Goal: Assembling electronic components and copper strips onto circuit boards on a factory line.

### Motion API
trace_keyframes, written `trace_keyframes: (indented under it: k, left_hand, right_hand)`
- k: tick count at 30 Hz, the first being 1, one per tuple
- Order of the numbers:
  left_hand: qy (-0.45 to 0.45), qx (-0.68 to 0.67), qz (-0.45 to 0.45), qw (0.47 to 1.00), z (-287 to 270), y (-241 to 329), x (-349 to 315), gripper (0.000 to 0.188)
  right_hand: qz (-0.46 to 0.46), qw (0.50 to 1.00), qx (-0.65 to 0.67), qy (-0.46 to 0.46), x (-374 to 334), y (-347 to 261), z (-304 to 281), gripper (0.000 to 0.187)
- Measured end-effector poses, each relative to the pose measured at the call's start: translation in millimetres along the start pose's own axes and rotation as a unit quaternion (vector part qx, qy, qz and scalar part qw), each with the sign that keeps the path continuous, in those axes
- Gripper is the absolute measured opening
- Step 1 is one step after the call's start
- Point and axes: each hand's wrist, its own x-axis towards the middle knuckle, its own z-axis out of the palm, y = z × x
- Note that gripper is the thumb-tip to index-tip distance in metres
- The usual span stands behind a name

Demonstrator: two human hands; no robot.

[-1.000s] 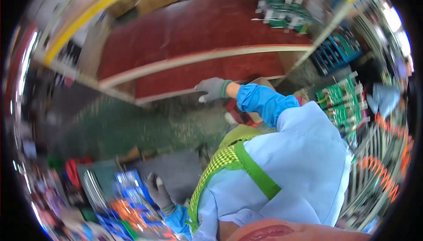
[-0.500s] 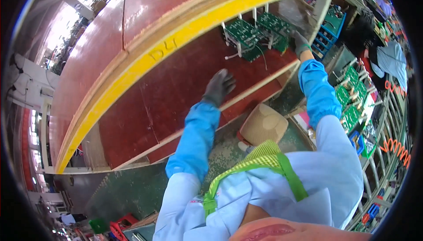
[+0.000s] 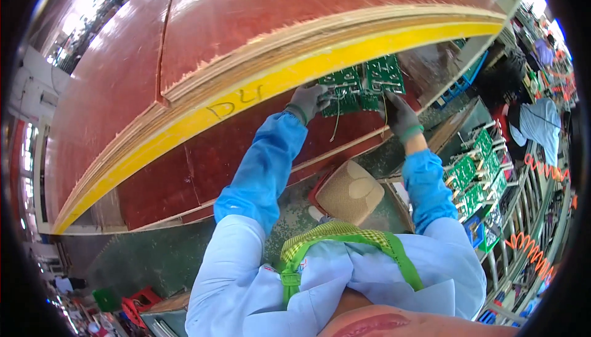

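Observation:
Green circuit boards (image 3: 383,76) with white parts and loose wires stand close together on the red lower shelf (image 3: 240,152), partly under its yellow-edged top. My left hand (image 3: 309,100), in a grey glove, has its fingers bent round the left edge of the boards. At their near right edge is my right hand (image 3: 401,116), also gloved, with its fingers pressed against the board edge. Some of the right fingertips are hidden by the boards. A thin pale wire hangs down between my hands.
The thick upper tabletop (image 3: 246,48) overhangs the shelf. A beige-padded stool (image 3: 351,193) stands below the shelf's front edge. To the right, more green boards (image 3: 471,183) sit in a rack, beside orange coiled hoses (image 3: 529,254). A person in light blue (image 3: 542,128) is farther right.
My left hand has moved forward and right, from over the bare shelf to the boards' left edge. My right hand has come from their far right side to the near right edge. The view has shifted.

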Motion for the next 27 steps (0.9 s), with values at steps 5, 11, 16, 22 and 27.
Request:
trace_keyframes:
  k: [5,11,16,22,27]
  left_hand:
    - [-0.021,0.259,-0.038,0.965,-1.2,34.8,-26.1,0.036]
    - [-0.019,0.484,-0.027,0.874,-16.7,33.6,4.9,0.045]
    - [-0.044,0.160,0.018,0.986,-15.4,-22.3,26.9,0.054]
    - [-0.010,-0.048,0.173,0.984,-24.3,-20.7,-89.6,0.074]
    - [0.108,-0.125,0.232,0.959,-86.1,-54.6,-230.2,0.082]
  right_hand:
    - [-0.232,0.796,-0.549,0.105,27.0,-63.3,-110.2,0.056]
    - [-0.107,0.960,-0.199,-0.163,128.0,-54.8,-69.3,0.043]
    - [0.044,0.974,-0.099,-0.197,115.3,-34.5,-41.4,0.043]
    - [0.056,0.954,-0.096,-0.279,44.4,21.7,11.0,0.055]
    - [0.163,0.910,-0.116,-0.364,-50.7,82.8,95.7,0.050]
